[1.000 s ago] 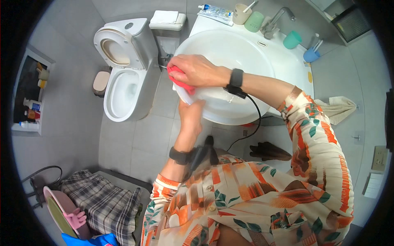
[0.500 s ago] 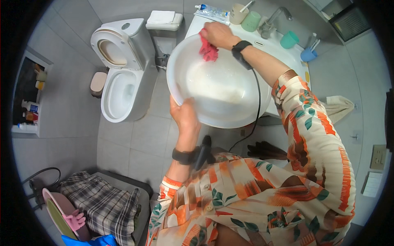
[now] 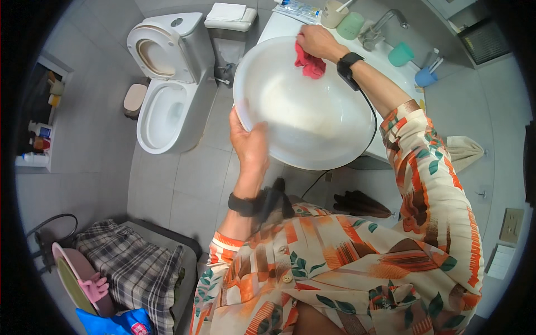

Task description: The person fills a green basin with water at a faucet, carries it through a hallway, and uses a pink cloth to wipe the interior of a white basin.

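A large whitish, translucent basin [image 3: 312, 142] rests tilted over the white sink counter [image 3: 279, 27], its inside facing me. My left hand [image 3: 249, 144] grips its near left rim, with the thumb over the inner side and the fingers beneath, partly hidden. At the far rim my right hand [image 3: 320, 43] is closed on a red cloth [image 3: 310, 62], which hangs against the inner wall. Inside the basin the bottom looks wet and pale. A black cord runs from my right wristband along the basin's right side.
Behind the basin stand a beige cup [image 3: 334, 14], a green cup [image 3: 350, 25], the faucet [image 3: 385, 25], a teal cup [image 3: 400, 54] and a blue toothbrush cup [image 3: 425, 77]. To the left is a toilet [image 3: 162, 123] with its lid up. Plaid fabric [image 3: 134, 268] lies lower left.
My right hand has slid the red cloth rightward along the basin's far rim. The basin appears slightly turned and shifted right, with my left hand still on its rim.
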Demonstrator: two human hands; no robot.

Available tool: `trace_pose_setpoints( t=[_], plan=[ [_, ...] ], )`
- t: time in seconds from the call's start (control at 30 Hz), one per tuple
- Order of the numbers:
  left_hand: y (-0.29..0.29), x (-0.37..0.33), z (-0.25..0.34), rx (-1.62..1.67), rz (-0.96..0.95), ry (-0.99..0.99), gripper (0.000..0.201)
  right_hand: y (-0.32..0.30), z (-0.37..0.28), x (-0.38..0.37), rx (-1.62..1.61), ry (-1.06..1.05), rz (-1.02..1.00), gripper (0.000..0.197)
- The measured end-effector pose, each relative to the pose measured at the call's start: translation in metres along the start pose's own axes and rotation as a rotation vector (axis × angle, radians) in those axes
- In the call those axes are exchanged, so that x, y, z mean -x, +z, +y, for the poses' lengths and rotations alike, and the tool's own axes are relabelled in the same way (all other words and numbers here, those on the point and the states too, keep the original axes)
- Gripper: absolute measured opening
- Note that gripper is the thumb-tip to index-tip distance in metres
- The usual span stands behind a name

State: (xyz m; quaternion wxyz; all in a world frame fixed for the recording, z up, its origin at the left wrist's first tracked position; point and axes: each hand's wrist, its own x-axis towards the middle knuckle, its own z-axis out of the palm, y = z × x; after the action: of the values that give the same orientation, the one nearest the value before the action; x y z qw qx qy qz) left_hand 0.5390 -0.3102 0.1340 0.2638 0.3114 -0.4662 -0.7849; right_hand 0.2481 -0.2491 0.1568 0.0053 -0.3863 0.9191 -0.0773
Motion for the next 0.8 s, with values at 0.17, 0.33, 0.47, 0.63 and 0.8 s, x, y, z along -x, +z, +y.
trace_pose_setpoints(
  t=[0.17,0.33,0.47,0.63,0.8],
  plan=[
    [0.0,-0.004,0.0,-0.05,-0.043,0.009,0.057,0.014,-0.043,-0.007,-0.23,-0.323,0.066,0.027],
    [0.0,-0.004,0.002,-0.094,0.005,0.003,0.055,0.012,-0.093,0.013,-0.315,-0.497,0.006,0.026],
    [-0.004,-0.007,-0.004,-0.042,0.001,0.014,0.052,0.004,-0.117,0.036,-0.394,-0.623,-0.118,0.026],
    [-0.016,-0.009,-0.011,0.196,-0.111,0.032,0.031,0.005,-0.127,0.07,-0.544,-0.83,-0.101,0.022],
    [-0.003,-0.005,0.006,0.535,-0.171,-0.081,0.039,-0.008,-0.132,0.096,-0.62,-0.755,-0.195,0.021]
  ],
)
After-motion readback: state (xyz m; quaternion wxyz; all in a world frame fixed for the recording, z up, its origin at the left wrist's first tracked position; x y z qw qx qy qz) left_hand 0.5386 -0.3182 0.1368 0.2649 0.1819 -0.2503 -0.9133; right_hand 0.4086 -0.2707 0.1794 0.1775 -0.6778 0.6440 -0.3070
